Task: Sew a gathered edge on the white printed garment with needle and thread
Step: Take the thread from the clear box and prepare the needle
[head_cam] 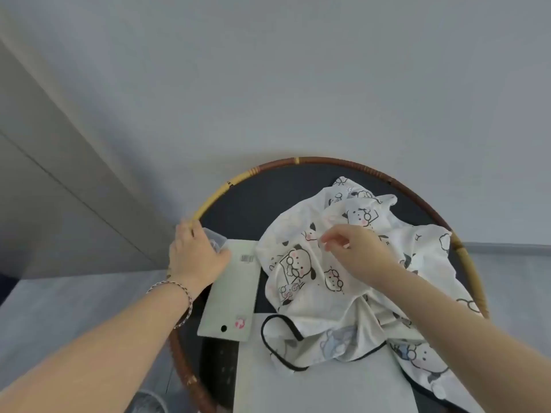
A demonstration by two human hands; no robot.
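The white printed garment point(322, 278), covered in cartoon dog figures and edged with black trim, lies crumpled on the right half of a round dark table point(238, 210). My right hand point(354, 251) hovers over its middle, thumb and forefinger pinched together on a small fold of the cloth. No needle or thread can be made out. My left hand point(193, 254), with a beaded bracelet on the wrist, lies over a small clear plastic box point(216, 239) at the table's left edge, fingers curled round it.
A pale green card package point(229, 296) with a barcode lies between the box and the garment. A white sheet point(328, 389) covers the table's near part. The table has a raised rattan rim point(313, 160). Behind it stands a grey wall.
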